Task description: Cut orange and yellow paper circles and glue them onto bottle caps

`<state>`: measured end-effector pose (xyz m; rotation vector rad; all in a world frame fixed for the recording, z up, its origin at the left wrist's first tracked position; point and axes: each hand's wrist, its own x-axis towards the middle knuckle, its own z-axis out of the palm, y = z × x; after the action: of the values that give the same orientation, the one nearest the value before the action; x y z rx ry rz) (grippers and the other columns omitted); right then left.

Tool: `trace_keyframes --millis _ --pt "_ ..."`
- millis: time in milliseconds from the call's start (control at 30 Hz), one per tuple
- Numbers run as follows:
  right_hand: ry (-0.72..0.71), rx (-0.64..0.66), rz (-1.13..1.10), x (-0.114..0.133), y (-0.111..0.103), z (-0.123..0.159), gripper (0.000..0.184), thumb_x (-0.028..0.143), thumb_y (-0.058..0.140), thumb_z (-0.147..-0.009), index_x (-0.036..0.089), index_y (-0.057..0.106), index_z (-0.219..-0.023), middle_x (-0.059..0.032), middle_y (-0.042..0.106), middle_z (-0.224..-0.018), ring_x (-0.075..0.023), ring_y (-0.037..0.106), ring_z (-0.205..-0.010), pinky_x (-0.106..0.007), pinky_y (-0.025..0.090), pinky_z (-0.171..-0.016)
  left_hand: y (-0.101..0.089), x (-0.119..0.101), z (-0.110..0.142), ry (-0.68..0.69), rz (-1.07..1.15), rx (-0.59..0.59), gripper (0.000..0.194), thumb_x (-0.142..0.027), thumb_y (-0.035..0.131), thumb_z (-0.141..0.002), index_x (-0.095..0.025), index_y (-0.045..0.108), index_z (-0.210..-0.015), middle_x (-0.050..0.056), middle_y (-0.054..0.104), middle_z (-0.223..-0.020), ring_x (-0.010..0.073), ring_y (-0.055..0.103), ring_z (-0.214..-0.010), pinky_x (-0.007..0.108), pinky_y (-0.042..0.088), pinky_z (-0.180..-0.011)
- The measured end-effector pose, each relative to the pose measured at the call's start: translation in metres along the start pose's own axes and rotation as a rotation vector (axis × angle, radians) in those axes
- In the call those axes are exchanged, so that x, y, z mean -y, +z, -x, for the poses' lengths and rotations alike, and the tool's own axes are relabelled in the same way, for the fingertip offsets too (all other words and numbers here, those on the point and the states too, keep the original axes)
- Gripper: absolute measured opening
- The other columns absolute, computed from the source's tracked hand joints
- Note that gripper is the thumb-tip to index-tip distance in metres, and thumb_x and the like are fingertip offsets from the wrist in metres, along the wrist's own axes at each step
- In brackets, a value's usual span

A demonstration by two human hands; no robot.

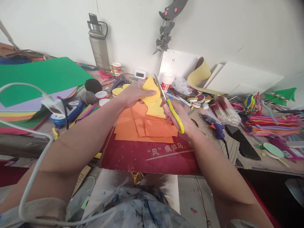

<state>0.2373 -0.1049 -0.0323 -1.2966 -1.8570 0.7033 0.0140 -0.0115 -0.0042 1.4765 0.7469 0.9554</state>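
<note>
My left hand (135, 94) pinches a piece of yellow paper (151, 88) with a pointed top and a rounded lower edge. In my right hand (178, 114) are scissors (175, 115) with yellow handles. Their blades point up and away from me, close along the right edge of the yellow paper; whether they touch it I cannot tell. Below the hands, another yellow sheet (158, 108) lies over several orange sheets (142, 140). These rest on a dark red board (133, 158) with printed white characters.
Green foam sheets (47, 79) and a blue device (65, 114) with a white cable stand left. A bottle (98, 44), a small clock (140, 74) and paper cups (167, 80) line the back. Right are a glue gun (213, 125), a phone (242, 142) and pipe cleaners (273, 123).
</note>
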Motion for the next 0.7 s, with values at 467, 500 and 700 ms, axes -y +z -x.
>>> trace_keyframes --millis 467,500,700 --pt "-0.002 0.038 0.003 0.0069 -0.0015 0.0019 0.073 0.097 0.049 -0.096 0.026 0.055 -0.104 0.0012 0.051 -0.078 -0.0189 0.051 -0.072 -0.036 0.044 -0.063 -0.0017 0.0017 -0.0015 0.088 0.009 -0.005 0.032 -0.033 0.098 -0.073 -0.016 0.073 -0.08 0.0 0.064 -0.066 0.0078 0.051 -0.055 0.022 0.032 -0.049" --pt "-0.002 0.046 0.004 0.0073 -0.0018 0.0021 0.072 0.097 0.048 -0.096 0.025 0.054 -0.105 0.0014 0.051 -0.078 -0.0189 0.051 -0.072 -0.036 0.044 -0.064 -0.0019 0.002 -0.0015 0.093 0.005 -0.006 0.031 -0.034 0.098 -0.074 -0.016 0.072 -0.08 0.0 0.064 -0.066 0.0079 0.052 -0.055 0.022 0.033 -0.05" --pt "-0.015 0.053 -0.006 0.0046 -0.0019 0.0005 0.074 0.099 0.048 -0.095 0.026 0.051 -0.101 0.0021 0.05 -0.076 -0.0181 0.049 -0.073 -0.036 0.043 -0.064 0.0008 0.0002 -0.0025 0.081 -0.032 0.008 0.035 -0.035 0.1 -0.072 -0.016 0.071 -0.078 -0.001 0.065 -0.066 0.0078 0.054 -0.055 0.021 0.034 -0.049"
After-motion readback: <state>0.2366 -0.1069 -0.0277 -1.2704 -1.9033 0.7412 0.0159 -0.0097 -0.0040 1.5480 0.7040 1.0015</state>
